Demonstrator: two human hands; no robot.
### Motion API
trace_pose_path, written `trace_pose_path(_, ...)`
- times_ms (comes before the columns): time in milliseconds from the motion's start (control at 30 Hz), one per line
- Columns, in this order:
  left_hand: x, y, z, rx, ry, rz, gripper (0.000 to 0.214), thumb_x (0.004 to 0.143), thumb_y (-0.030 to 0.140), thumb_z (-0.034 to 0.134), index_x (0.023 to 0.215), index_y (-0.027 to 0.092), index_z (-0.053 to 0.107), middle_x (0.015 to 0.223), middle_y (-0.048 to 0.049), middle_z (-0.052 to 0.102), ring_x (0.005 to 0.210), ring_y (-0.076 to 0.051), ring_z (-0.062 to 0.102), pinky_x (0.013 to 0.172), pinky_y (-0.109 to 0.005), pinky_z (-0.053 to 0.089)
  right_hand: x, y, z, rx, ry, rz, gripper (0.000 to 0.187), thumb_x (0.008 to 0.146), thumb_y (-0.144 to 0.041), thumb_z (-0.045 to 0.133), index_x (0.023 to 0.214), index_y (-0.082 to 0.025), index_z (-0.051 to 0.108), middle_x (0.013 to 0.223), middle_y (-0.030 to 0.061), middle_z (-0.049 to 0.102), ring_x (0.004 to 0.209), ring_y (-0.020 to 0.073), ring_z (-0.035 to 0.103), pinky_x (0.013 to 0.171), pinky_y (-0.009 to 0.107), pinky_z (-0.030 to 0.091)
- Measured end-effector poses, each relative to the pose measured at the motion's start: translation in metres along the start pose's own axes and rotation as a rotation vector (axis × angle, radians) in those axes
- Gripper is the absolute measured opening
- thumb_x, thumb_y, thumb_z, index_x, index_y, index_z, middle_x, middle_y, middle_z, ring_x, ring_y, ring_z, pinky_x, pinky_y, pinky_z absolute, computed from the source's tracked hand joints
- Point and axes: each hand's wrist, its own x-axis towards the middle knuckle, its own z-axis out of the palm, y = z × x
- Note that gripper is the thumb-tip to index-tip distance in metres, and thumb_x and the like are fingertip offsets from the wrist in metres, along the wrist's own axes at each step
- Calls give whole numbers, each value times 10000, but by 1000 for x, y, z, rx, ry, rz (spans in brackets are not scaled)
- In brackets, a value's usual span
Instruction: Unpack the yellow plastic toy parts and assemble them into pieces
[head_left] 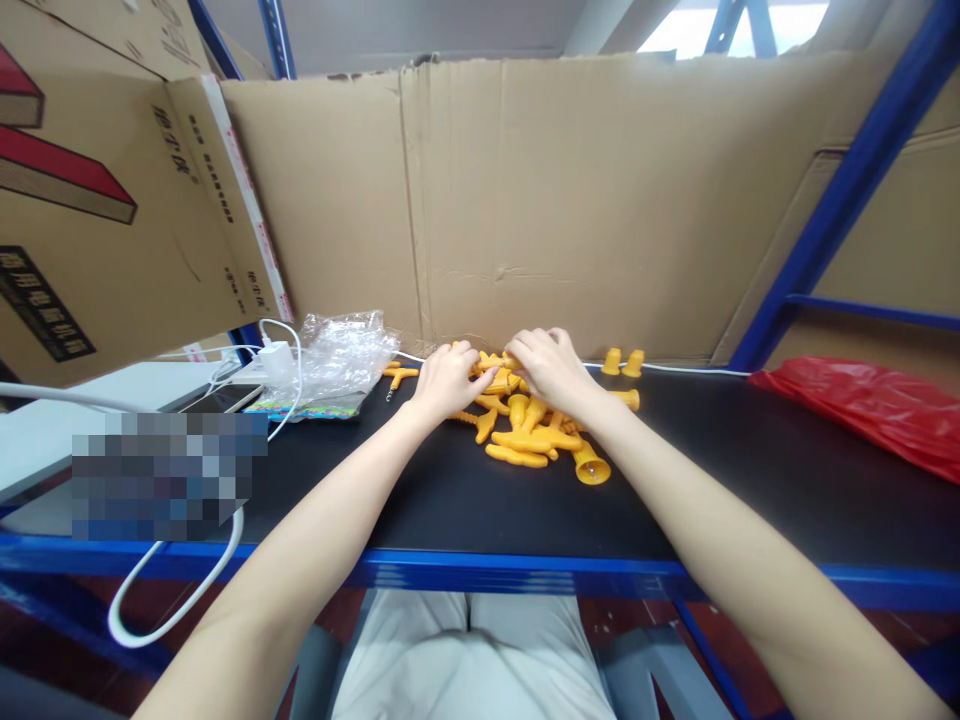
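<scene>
1. Yellow plastic T-shaped handles (536,441) and flared cups (585,457) lie heaped on the black table (720,470).
2. Left hand (448,380) curls over their far side; I cannot tell its grip.
3. Right hand (553,370) likewise.

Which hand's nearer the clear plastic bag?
Left. The left hand is to the right of the plastic bag, apart from it, by the yellow pile; the right hand is farther right, past the left hand.

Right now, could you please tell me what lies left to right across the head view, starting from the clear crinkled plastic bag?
Clear crinkled plastic bag, left hand, right hand, two small yellow cup-shaped pieces, shiny red plastic bag.
</scene>
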Motion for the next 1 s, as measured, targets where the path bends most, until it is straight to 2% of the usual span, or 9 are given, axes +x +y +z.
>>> trace_pose_path(133,0,-5,2,-24,23,-48,381,885,488,435,770,166,604,824,-65,593,791,-182,553,719,-288,401,-3,12,6,-18,43,71,197,841,-90,420,984,-159,536,996,100,604,920,234,498,843,371,278)
trace_pose_path(233,1,-17,4,-56,23,-52,321,865,481,482,866,183,604,874,-57,607,832,-192,558,741,-291,411,-6,19,11,-12,42,127,157,842,-129,444,970,-162,528,971,97,612,912,242,515,850,383,284)
trace_pose_path(400,3,-42,7,-57,-25,-116,200,884,303,461,1010,185,564,991,-76,607,897,-206,561,779,-316,427,-7,23,16,22,43,151,146,848,-153,451,975,-174,520,975,94,621,918,242,538,864,398,289)
trace_pose_path(500,1,-54,11,-12,-87,-177,231,903,278,413,1057,195,563,1114,-102,581,1020,-254,530,838,-394,425,-7,22,17,39,36,145,145,845,-161,463,978,-177,520,978,87,626,920,239,548,887,405,286)
trace_pose_path(567,-2,-61,15,51,-112,-186,239,901,285,423,1062,228,589,1266,-99,508,1185,-312,421,920,-495,371,-7,22,18,48,30,143,147,842,-165,468,979,-178,520,982,85,628,925,238,552,898,409,283)
trace_pose_path(667,-3,-70,19,113,-79,-207,287,890,330,458,1138,280,594,1371,-94,401,1253,-356,323,957,-572,305,-8,22,19,62,21,149,150,840,-168,469,982,-179,518,982,87,631,931,239,553,902,410,281)
trace_pose_path(767,4,-80,21,83,-15,-240,358,888,370,466,1217,274,570,1226,-128,464,1121,-321,441,902,-495,377,-8,23,20,73,3,160,156,838,-167,469,987,-180,516,990,93,632,935,239,554,903,409,280)
trace_pose_path(833,11,-88,24,19,-34,-177,349,890,312,459,1208,242,586,1119,-119,488,1022,-261,502,859,-407,422,-9,24,21,75,-10,167,159,836,-166,471,987,-180,516,998,95,631,939,239,554,904,409,280)
trace_pose_path(1000,22,-104,30,-57,-261,57,272,826,167,447,952,191,687,1021,-78,510,917,-178,550,801,-274,446,-10,26,21,80,-22,184,165,832,-161,476,989,-177,524,998,100,632,948,245,558,904,422,282)
